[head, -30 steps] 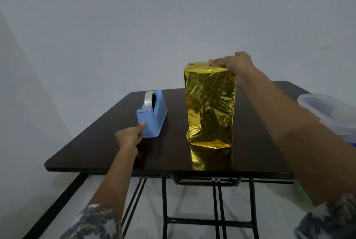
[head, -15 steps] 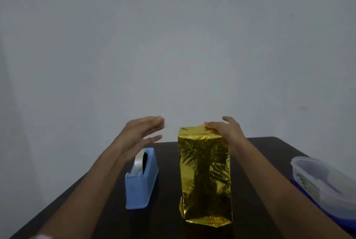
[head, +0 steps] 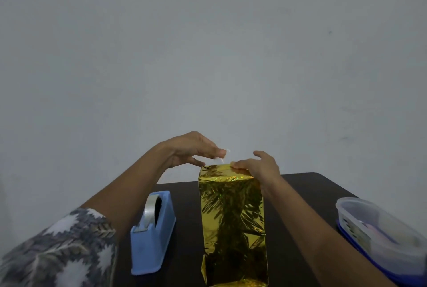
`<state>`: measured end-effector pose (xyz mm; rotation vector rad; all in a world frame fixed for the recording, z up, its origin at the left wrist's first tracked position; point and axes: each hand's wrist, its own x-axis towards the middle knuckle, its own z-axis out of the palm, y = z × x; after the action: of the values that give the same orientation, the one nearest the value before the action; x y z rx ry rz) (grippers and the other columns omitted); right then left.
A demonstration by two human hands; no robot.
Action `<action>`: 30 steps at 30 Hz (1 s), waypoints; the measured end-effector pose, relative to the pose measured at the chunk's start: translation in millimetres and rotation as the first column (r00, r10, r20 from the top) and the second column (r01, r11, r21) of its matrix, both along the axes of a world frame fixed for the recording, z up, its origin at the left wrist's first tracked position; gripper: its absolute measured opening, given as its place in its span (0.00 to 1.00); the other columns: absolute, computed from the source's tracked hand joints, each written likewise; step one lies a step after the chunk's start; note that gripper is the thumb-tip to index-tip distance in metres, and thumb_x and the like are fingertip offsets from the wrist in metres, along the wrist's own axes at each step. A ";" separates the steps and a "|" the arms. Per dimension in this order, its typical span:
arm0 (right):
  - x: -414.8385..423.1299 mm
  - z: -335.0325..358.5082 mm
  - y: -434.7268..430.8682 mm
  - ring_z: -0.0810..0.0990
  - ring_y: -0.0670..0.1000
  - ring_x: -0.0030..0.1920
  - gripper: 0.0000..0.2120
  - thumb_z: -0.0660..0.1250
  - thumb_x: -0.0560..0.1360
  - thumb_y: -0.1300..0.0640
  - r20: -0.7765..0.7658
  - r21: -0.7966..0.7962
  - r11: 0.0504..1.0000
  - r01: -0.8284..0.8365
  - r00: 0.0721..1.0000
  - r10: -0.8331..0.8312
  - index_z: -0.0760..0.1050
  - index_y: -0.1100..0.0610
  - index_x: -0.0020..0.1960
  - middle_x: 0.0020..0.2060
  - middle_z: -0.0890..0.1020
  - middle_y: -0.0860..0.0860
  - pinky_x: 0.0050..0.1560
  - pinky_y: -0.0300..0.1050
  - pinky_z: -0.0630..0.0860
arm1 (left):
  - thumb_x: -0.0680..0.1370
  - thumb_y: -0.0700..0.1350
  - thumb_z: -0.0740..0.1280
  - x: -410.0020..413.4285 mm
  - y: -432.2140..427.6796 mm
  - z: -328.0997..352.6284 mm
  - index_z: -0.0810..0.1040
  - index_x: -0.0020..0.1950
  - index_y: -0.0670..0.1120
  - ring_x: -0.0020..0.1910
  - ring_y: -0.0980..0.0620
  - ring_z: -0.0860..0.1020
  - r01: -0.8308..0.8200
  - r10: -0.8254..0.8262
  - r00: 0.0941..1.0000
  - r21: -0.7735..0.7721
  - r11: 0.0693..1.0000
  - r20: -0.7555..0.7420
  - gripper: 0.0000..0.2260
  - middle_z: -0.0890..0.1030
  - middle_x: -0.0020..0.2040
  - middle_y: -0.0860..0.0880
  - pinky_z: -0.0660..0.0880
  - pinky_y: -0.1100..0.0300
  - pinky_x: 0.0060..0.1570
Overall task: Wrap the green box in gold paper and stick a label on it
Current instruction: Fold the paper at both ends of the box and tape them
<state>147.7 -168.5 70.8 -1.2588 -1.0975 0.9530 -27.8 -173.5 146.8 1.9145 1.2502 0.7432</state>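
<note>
Box: tall gold-foil-wrapped box (head: pixel 232 224) stood upright, lower centre, on the dark table (head: pixel 300 185).
Left hand (head: pixel 191 150): pinched a clear tape strip (head: pixel 223 156) — just above the box top.
Right hand (head: pixel 261 166): fingers pressed on the top fold — thumb lifted.

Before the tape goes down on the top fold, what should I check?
1. Holding the tape strip: ok, the left grip pinches it just above the gold-wrapped box.
2. Top fold held down: ok, the right grip presses it with its fingers.
3. Box upright on the table: ok.
4. Strip untwisted: cannot tell, too small.
5. Clearance from the tape dispenser: ok, it stands apart, left of the box.
</note>
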 end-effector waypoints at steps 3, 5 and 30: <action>-0.5 0.4 -2.5 0.71 0.59 0.64 0.40 0.78 0.65 0.56 -0.004 0.005 1.000 0.006 1.000 -0.006 0.63 0.54 0.72 0.67 0.70 0.57 0.61 0.57 0.74 | 0.71 0.45 0.74 1.2 4.6 0.2 0.83 0.52 0.39 0.60 0.53 0.75 -0.006 0.003 0.997 -0.036 0.999 -0.078 0.14 0.82 0.56 0.48 0.73 0.50 0.61; 0.2 0.7 -4.3 0.71 0.59 0.65 0.39 0.77 0.66 0.57 -0.003 0.008 1.000 0.011 1.000 -0.011 0.63 0.54 0.72 0.67 0.70 0.57 0.62 0.56 0.73 | 0.72 0.44 0.73 3.3 5.9 -1.1 0.83 0.53 0.39 0.60 0.53 0.75 -0.011 0.005 0.995 -0.055 0.998 -0.101 0.13 0.81 0.57 0.48 0.71 0.48 0.59; -3.6 3.5 -11.1 0.70 0.58 0.65 0.36 0.75 0.68 0.57 -0.026 0.008 1.000 0.020 0.999 -0.020 0.63 0.53 0.72 0.68 0.69 0.57 0.63 0.56 0.72 | 0.71 0.45 0.72 9.2 14.7 -32.0 0.84 0.47 0.41 0.40 0.52 0.80 0.007 -0.005 0.999 -0.044 0.999 0.046 0.09 0.84 0.42 0.46 0.76 0.61 0.39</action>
<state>144.1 -179.6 74.3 -1.2453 -1.0663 0.9463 -18.6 -158.9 114.8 1.8546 1.2224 0.7470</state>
